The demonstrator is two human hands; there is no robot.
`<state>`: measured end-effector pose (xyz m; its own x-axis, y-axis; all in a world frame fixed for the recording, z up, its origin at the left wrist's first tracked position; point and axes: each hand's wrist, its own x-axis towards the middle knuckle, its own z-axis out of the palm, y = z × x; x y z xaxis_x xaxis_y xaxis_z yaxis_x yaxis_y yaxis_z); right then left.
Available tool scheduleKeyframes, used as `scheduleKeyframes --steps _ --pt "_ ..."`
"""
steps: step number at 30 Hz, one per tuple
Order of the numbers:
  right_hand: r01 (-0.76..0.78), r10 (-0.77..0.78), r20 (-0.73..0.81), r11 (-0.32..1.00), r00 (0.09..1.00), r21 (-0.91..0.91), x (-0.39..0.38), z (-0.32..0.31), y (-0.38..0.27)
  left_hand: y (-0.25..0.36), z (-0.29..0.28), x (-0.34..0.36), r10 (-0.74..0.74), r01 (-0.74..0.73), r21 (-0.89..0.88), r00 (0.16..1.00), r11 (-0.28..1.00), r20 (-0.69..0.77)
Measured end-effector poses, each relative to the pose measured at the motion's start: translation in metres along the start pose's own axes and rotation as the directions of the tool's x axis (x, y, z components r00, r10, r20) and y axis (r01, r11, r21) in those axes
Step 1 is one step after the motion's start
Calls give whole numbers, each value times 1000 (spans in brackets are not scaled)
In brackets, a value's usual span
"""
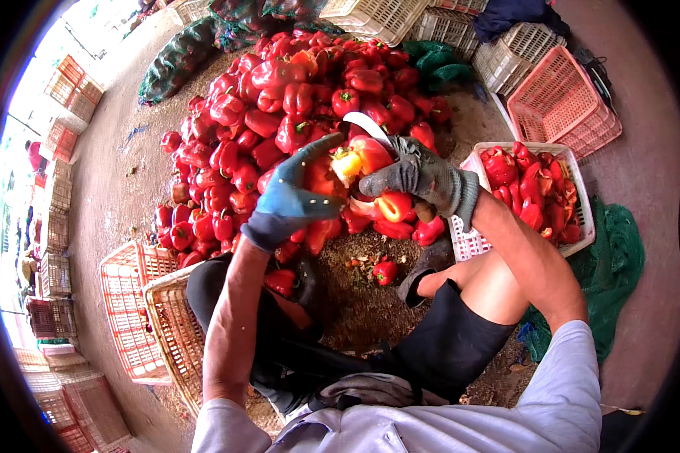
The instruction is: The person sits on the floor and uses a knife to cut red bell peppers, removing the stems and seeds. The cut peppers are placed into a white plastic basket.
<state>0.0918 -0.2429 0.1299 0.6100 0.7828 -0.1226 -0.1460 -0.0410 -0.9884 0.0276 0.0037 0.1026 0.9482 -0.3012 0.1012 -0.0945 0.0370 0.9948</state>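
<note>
My left hand (293,198), in a blue glove with a few pale seeds on it, curves around a red-orange piece of bell pepper (322,178), fingers and thumb wide apart. In my right hand (423,178), gloved in grey, is a knife with a curved blade (367,124) that points up and left; its handle is hidden by the fingers. A cut bell pepper (367,157) with a pale yellow core lies between both hands, against the right thumb. Below it shows another pepper piece (394,206), its orange inside turned up.
A large heap of red bell peppers (279,98) lies ahead. At right stand a white crate (578,185) of cut peppers and a pink crate (551,98). Orange-and-cream crates (140,302) are at my left. Green netting (612,264) and a loose pepper (385,272) lie on the ground.
</note>
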Motion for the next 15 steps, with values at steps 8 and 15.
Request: scheduleKeyframes --steps 8,15 --pt "-47 33 59 963 998 266 -9 6 -10 12 -13 -1 -60 62 -197 998 978 15" --pt "-130 134 -32 986 990 107 6 6 7 6 11 7 352 -238 747 936 620 6"
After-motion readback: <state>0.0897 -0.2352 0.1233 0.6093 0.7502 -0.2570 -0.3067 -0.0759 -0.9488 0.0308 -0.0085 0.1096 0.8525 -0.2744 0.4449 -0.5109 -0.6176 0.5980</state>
